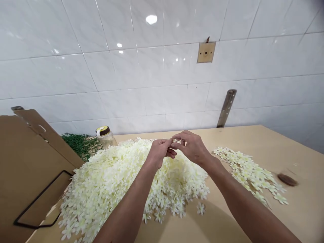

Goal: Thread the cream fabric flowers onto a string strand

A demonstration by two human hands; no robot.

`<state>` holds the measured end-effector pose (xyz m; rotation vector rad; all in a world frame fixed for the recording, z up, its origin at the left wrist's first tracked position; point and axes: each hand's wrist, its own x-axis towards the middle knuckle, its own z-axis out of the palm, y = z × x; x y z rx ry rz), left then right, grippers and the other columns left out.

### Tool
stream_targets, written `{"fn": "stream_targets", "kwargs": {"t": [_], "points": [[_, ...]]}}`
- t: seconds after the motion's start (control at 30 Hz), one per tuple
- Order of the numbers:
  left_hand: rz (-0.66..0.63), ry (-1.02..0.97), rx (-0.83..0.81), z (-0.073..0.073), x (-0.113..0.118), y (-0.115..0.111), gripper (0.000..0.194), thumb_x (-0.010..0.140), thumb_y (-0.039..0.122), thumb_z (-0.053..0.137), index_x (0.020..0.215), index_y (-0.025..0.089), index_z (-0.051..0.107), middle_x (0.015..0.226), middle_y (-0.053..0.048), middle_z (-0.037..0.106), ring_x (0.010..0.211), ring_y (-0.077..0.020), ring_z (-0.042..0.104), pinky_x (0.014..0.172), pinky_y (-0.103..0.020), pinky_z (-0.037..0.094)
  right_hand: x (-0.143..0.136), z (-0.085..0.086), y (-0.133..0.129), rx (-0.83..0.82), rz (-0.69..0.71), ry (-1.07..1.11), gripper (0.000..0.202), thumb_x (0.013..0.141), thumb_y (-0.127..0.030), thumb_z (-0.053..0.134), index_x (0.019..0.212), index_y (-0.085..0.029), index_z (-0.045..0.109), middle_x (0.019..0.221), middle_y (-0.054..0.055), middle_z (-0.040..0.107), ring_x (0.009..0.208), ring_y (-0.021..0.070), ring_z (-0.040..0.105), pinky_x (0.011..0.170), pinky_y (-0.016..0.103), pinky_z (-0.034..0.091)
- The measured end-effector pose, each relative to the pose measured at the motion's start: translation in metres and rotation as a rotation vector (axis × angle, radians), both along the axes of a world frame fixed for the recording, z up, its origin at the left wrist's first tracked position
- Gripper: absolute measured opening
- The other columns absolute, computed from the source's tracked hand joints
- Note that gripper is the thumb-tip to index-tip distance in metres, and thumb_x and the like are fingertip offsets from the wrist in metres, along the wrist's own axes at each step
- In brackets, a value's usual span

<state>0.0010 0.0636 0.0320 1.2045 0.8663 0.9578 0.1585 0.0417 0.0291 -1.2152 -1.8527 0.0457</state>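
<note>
A large heap of pale yellow-white artificial flowers (108, 182) covers the left and middle of the table. Above its right part, my left hand (162, 150) and my right hand (188, 145) meet fingertip to fingertip. Both hands are closed in a pinch, and a small whitish bit shows between the right fingers; what each holds is too small to name. One loose flower (201, 208) lies on the table in front of the heap. A smaller spread of flowers (249, 172) lies to the right, past my right forearm.
A cardboard box (32, 168) stands at the left, near a black wire frame (37, 199). Behind the heap are green netting (82, 145) and a lidded clear bottle (107, 137). A brown oval object (288, 179) lies right. A metal bracket (226, 108) stands against the tiled wall.
</note>
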Motion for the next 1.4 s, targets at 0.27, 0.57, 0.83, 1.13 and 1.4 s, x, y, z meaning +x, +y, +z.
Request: {"fn": "stream_targets", "kwargs": {"t": [0.27, 0.57, 0.83, 1.13, 1.4], "points": [[-0.120, -0.047, -0.006, -0.005, -0.005, 0.002, 0.034, 0.080, 0.042, 0.069, 0.076, 0.008, 0.069, 0.081, -0.013, 0.068, 0.055, -0.0124, 0.061, 0.051, -0.024, 0.049, 0.003, -0.005, -0.004, -0.072, -0.042, 0.145, 0.014, 0.081, -0.025, 0.070, 0.095, -0.022, 0.072, 0.091, 0.003, 0.071, 0.071, 0.0156, 0.064, 0.065, 0.028, 0.051], [-0.081, -0.168, -0.052, -0.001, 0.000, -0.003, 0.036, 0.079, 0.044, 0.071, 0.077, 0.008, 0.067, 0.076, -0.010, 0.066, 0.054, -0.0101, 0.058, 0.050, -0.022, 0.047, 0.005, 0.005, -0.014, -0.049, -0.040, 0.157, 0.016, 0.084, -0.038, 0.069, 0.089, -0.024, 0.075, 0.089, 0.005, 0.073, 0.066, 0.0165, 0.063, 0.058, 0.028, 0.051], [-0.157, -0.245, -0.025, 0.011, 0.000, -0.017, 0.031, 0.081, 0.039, 0.071, 0.084, 0.008, 0.069, 0.082, -0.010, 0.066, 0.060, -0.0117, 0.061, 0.056, -0.023, 0.050, 0.003, 0.013, -0.021, -0.036, -0.076, 0.262, 0.022, 0.085, -0.044, 0.066, 0.080, -0.024, 0.074, 0.081, 0.004, 0.071, 0.062, 0.0173, 0.063, 0.057, 0.030, 0.053], [-0.104, -0.272, -0.089, 0.012, 0.005, -0.020, 0.032, 0.078, 0.038, 0.075, 0.082, 0.008, 0.067, 0.082, -0.012, 0.069, 0.059, -0.0121, 0.062, 0.058, -0.024, 0.051, 0.000, 0.019, -0.026, -0.246, -0.100, 0.404, 0.031, 0.084, -0.050, 0.064, 0.076, -0.020, 0.068, 0.066, 0.002, 0.069, 0.045, 0.0145, 0.058, 0.046, 0.027, 0.047], [-0.082, -0.306, -0.043, 0.010, 0.009, -0.023, 0.037, 0.075, 0.044, 0.077, 0.080, 0.008, 0.067, 0.089, -0.014, 0.069, 0.063, -0.0142, 0.065, 0.065, -0.029, 0.054, -0.005, 0.021, -0.028, -0.201, -0.143, 0.430, 0.036, 0.082, -0.055, 0.064, 0.074, -0.021, 0.069, 0.067, 0.005, 0.070, 0.048, 0.0171, 0.060, 0.043, 0.027, 0.050]]}}
